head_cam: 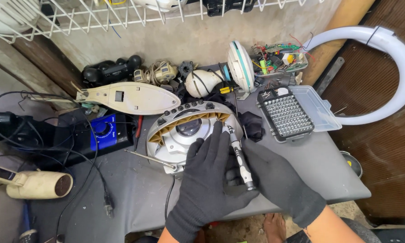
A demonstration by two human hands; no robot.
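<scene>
Both hands wear black gloves and meet at the front edge of the grey counter. The left hand lies flat on the round silver appliance housing, its fingers stretched out and nearly straight, gripping nothing, with the fingertips touching the shaft of a small screwdriver. The right hand sits just beside it, its fingers curled around the lower part of the screwdriver's grey and black handle. The screwdriver stands tilted, tip pointing up toward the housing's rim near the counter's middle.

A thin metal rod sticks out from the housing's left side. Toward the right back corner lies an open case of screwdriver bits with its clear lid folded out. Behind it sit a white fan part and a loose circuit board with wires. On the left edge rest a blue and black control box, a cream handheld casing and a beige hair dryer.
</scene>
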